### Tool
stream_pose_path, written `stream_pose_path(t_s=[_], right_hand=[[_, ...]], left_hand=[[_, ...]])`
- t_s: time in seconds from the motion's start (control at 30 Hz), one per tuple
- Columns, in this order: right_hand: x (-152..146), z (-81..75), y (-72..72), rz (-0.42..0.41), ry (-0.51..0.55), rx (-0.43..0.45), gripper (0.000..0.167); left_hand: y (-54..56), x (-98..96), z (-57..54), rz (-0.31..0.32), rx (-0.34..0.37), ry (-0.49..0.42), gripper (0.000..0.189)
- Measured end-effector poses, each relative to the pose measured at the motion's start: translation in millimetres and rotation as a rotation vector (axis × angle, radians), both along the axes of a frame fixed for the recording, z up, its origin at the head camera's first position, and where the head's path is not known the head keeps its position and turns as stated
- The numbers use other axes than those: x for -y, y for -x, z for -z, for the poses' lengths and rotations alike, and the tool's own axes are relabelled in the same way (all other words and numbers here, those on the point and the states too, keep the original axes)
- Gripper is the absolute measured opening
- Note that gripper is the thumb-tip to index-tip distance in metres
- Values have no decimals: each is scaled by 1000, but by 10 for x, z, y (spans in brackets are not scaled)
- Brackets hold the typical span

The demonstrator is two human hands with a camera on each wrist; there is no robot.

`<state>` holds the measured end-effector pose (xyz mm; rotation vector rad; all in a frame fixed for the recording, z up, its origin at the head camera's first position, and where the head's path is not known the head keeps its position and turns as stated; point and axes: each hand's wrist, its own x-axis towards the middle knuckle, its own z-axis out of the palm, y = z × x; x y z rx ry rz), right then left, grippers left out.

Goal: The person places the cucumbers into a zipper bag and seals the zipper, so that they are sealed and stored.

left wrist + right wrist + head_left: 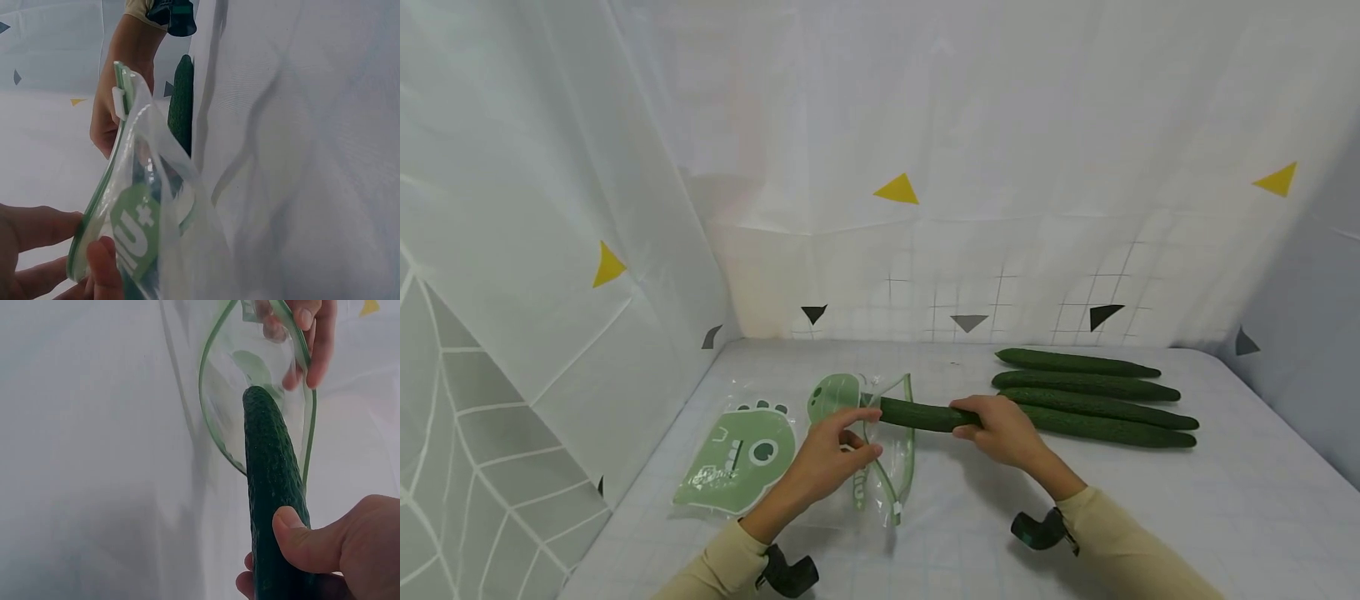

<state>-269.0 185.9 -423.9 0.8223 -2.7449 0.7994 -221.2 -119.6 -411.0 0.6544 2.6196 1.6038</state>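
Observation:
My right hand grips a long dark green cucumber, thumb on top and fingers curled beneath. The cucumber's far end points left, into the open mouth of a clear zip bag with green edging and a green printed design. My left hand pinches one side of the bag's mouth between thumb and fingers, holding it spread. In the left wrist view, a small white slider sits on the green zip strip at the mouth's corner. Inside the bag, the cucumber's tip shows through the clear plastic.
Several more cucumbers lie roughly side by side at the right back of the white table. A flat zip bag with a green one-eyed monster print lies at the left. White sheets enclose the back and sides.

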Motion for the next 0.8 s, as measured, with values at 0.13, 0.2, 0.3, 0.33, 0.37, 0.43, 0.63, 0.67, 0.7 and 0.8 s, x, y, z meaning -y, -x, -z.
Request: stream_pose_path(t_s=[0.13, 0.2, 0.3, 0.33, 0.37, 0.43, 0.63, 0.67, 0.7, 0.8], right_hand=[[57, 28, 8, 1, -7, -4, 38], [86, 38, 8, -4, -10, -8, 38], [126, 52, 6, -8, -15, -12, 37], [139, 57, 5, -10, -18, -13, 37], [151, 61, 4, -9, -20, -15, 37], [169, 70, 3, -7, -24, -17, 37], [184, 123, 18, 11, -37, -22, 38], [183, 136, 24, 14, -39, -21, 38], [181, 147, 28, 16, -39, -18, 38], [176, 181, 40, 22, -34, 1, 40]], left_hand=[[2, -2, -5, 1, -13, 0, 47], [1, -3, -5, 2, -14, 0, 47], [-6, -4, -9, 4, -13, -6, 47], [-12, -5, -13, 3, -11, -11, 47], [-18, -5, -18, 1, -10, -11, 48], [-26, -5, -29, -3, -13, -14, 48], [-45, -8, -60, -6, -32, -36, 48], [-47, -8, -63, -5, -36, -40, 47], [-47, -7, -65, -4, -44, -41, 47], [-52, -6, -77, -2, -63, -44, 46]])
